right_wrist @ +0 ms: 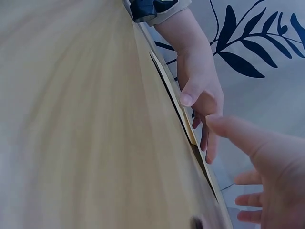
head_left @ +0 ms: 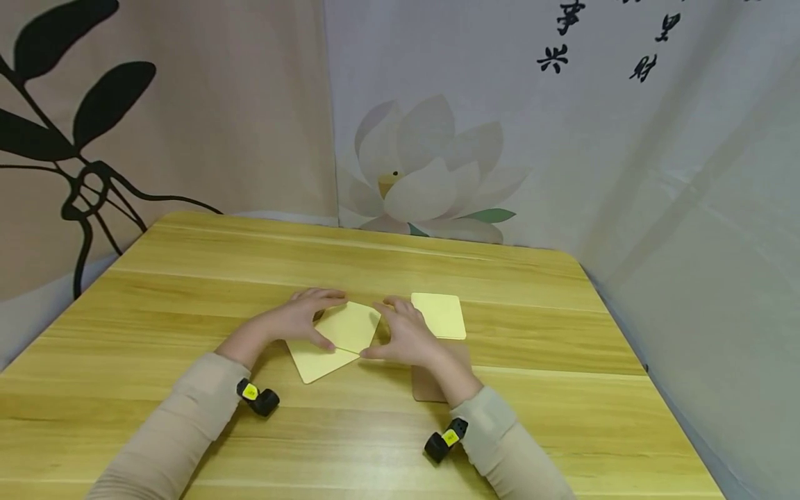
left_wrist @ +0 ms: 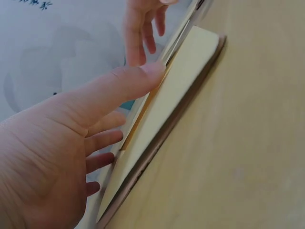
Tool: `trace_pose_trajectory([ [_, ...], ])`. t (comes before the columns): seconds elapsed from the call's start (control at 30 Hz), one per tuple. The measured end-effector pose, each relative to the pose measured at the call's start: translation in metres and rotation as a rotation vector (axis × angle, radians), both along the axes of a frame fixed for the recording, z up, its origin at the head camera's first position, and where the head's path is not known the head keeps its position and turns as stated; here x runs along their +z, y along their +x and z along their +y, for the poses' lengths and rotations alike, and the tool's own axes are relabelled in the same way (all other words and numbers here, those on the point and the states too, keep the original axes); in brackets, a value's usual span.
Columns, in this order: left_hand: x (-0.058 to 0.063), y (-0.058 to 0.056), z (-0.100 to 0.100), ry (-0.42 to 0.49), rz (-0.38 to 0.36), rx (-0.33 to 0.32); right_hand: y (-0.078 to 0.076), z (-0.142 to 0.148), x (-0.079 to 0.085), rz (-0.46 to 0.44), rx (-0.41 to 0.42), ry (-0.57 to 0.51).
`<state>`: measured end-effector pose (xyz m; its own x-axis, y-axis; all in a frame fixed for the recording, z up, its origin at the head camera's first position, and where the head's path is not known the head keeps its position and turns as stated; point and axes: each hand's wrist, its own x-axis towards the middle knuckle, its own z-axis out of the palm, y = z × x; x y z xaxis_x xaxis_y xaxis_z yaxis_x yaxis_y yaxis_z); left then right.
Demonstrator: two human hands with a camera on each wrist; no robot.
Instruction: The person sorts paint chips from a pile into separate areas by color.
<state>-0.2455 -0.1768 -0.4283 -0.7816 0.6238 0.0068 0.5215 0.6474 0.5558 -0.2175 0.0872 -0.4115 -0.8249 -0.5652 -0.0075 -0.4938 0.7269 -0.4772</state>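
Note:
Both hands meet around a pale yellow square card (head_left: 351,325) with rounded corners, near the middle of the table. The left hand (head_left: 298,318) has its thumb at the card's lower left edge and its fingers along the top edge. Opposite it, the right hand (head_left: 409,335) holds the right side, thumb at the lower corner and fingers at the upper one. Under this card sits another yellow card (head_left: 315,364), turned at an angle; its brown edge shows in the left wrist view. The right wrist view shows the left thumb close over the yellow card (right_wrist: 167,83).
A yellow square (head_left: 439,316) lies just beyond the right hand. A brown square (head_left: 431,382) is partly covered by the right forearm. Beyond the wooden table (head_left: 281,250) hang curtains (head_left: 262,104) printed with a flower, leaves and writing. Each wrist carries a small black camera (head_left: 257,398).

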Motion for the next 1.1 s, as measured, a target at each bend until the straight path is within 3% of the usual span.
trace_pose_trajectory([
  [0.47,-0.005,-0.003,-0.005,0.011,-0.004,-0.007,-0.003,-0.007,-0.009,-0.004,0.008,0.064],
  [1.1,-0.004,-0.001,-0.003,0.036,0.004,0.003,-0.005,-0.008,-0.014,0.008,-0.001,0.056],
])
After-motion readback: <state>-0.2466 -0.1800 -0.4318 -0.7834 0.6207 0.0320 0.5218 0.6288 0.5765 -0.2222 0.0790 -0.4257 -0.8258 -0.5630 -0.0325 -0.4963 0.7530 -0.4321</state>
